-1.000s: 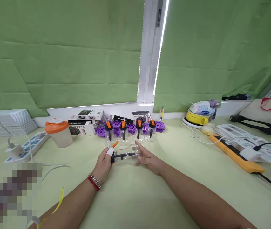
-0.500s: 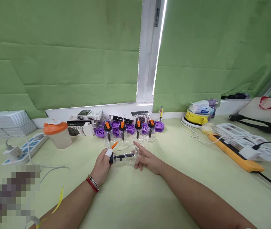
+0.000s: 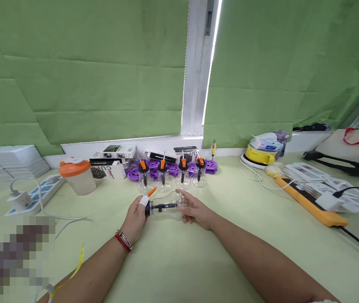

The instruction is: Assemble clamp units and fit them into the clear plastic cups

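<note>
A pale green table (image 3: 179,261) is being worked at, with a yellow extension strip (image 3: 312,203) lying at the right and an orange-lidded cup (image 3: 77,176) standing at the left. Behind the hands, four clear bottles (image 3: 171,174) are being kept upright in a row. A clear bottle (image 3: 166,208) is being held on its side between both hands: the left hand (image 3: 136,219) is closed around its black cap end, and the right hand (image 3: 195,210) is wrapped on its base.

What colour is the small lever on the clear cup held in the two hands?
Orange: the lever sits at the black cap end, beside the left hand; head view.
</note>
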Available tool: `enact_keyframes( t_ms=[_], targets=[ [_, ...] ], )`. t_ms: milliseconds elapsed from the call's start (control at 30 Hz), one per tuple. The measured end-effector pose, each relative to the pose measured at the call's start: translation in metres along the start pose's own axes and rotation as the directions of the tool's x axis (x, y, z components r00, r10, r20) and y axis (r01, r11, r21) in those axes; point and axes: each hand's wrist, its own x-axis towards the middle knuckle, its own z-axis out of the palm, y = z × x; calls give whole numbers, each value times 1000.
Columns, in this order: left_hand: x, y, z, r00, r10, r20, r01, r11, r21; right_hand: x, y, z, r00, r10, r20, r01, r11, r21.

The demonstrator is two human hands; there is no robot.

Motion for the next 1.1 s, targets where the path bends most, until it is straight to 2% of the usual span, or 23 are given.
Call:
enact_keyframes(
  t_ms=[167, 400, 700, 967, 1100],
  targets=[
    [0, -1, 0, 1000, -13, -10, 13, 1000, -13, 3, 3, 2, 1000, -1, -20, 1, 1000, -15],
    [3, -2, -2, 1000, -12, -29, 13, 1000, 7, -5, -4, 5, 993, -121, 9, 121, 988, -91],
    [4, -5, -3, 999, 44, -17, -44, 999, 29, 4, 4, 1, 999, -33, -33, 29, 994, -105],
    [4, -2, -2, 998, 10, -57, -10, 1000, -6, -5, -2, 1, 977, -211, 43, 215, 956, -198],
    [4, -4, -2, 999, 49, -24, -49, 999, 7, 0, 6, -2, 992, -124, 11, 124, 980, -154]
  ],
)
